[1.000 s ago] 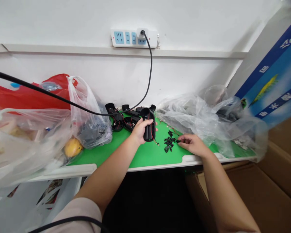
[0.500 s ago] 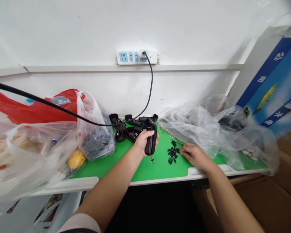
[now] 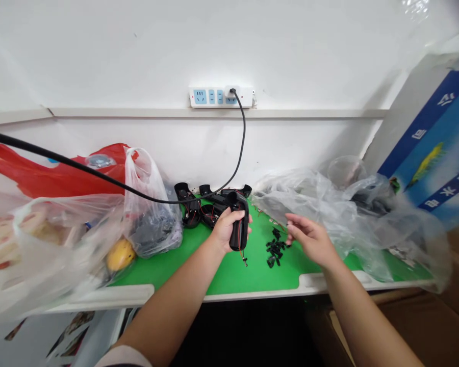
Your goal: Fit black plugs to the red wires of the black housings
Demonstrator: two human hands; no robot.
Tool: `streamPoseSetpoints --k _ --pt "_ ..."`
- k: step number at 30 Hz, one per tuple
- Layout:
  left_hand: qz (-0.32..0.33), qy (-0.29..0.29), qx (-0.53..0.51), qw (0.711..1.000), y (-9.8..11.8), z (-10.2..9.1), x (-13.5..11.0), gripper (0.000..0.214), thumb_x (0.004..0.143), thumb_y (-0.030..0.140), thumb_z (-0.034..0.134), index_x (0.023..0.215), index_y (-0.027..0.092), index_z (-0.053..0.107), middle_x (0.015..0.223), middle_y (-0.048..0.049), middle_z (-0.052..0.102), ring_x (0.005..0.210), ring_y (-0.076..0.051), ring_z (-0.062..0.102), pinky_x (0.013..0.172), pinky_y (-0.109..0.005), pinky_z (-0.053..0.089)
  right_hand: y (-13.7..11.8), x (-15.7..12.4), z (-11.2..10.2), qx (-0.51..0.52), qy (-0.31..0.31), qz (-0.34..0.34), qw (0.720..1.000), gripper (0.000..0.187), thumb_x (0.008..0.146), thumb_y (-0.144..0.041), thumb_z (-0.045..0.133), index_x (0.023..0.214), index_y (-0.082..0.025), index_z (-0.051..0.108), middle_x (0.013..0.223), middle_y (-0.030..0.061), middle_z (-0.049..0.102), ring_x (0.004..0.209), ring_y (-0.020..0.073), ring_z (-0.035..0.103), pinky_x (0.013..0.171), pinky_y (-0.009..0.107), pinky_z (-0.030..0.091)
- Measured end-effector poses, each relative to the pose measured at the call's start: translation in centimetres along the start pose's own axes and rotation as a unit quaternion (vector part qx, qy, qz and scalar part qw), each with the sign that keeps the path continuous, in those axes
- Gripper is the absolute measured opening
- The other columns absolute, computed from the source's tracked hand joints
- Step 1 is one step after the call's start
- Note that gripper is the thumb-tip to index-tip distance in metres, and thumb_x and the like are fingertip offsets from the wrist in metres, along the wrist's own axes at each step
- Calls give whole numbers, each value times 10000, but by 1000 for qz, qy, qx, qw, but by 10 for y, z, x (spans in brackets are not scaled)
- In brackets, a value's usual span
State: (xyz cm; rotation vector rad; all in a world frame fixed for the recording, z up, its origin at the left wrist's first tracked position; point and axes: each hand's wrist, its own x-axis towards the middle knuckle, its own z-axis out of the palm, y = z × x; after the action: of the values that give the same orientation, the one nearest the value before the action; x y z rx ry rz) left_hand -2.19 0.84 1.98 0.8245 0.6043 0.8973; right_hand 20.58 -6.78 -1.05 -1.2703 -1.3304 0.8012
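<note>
Left hand point(image 3: 227, 232) grips a black battery holder point(image 3: 239, 224) (wires point(image 3: 244, 257) dangling).

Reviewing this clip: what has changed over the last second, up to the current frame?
The right hand has lifted away from the pile of small black parts, fingers now open. The left hand has turned the black battery holder narrow side up and grips it. The pile and green mat stayed as they were.

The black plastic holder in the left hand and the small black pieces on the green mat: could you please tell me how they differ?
The black plastic holder is one long body; the small black pieces are many and smaller. The holder is gripped in the left hand, trailing a red wire; the pieces lie heaped on the green mat, untouched by the right hand. Both are black.
</note>
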Motion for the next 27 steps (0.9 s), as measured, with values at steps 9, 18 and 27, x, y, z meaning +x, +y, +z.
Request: streamPoseSetpoints --k 9,18,27 --pt "41 51 -16 998 12 -8 3 344 655 327 705 891 127 554 618 -9 618 415 -135 560 353 -237 436 -53 88 72 123 -284 -15 951 307 790 -404 673 935 -137 634 712 4 641 535 100 612 532 258 546" --pt "-8 89 -12 996 10 -7 13 262 678 310 676 832 121 580 529 -26 600 405 -155 562 372 -248 450 -19 78 75 366 -210 121 898 268 648 -215 818 838 -175 633 723 -9 701 554 84 651 548 186 569" --pt "16 97 -6 995 8 1 4 326 643 289 722 895 143 577 627 -35 649 441 -166 595 424 -265 476 -25 78 72 331 -189 60 922 341 677 -214 800 989 -215 664 741 -6 710 587 109 665 572 239 587"
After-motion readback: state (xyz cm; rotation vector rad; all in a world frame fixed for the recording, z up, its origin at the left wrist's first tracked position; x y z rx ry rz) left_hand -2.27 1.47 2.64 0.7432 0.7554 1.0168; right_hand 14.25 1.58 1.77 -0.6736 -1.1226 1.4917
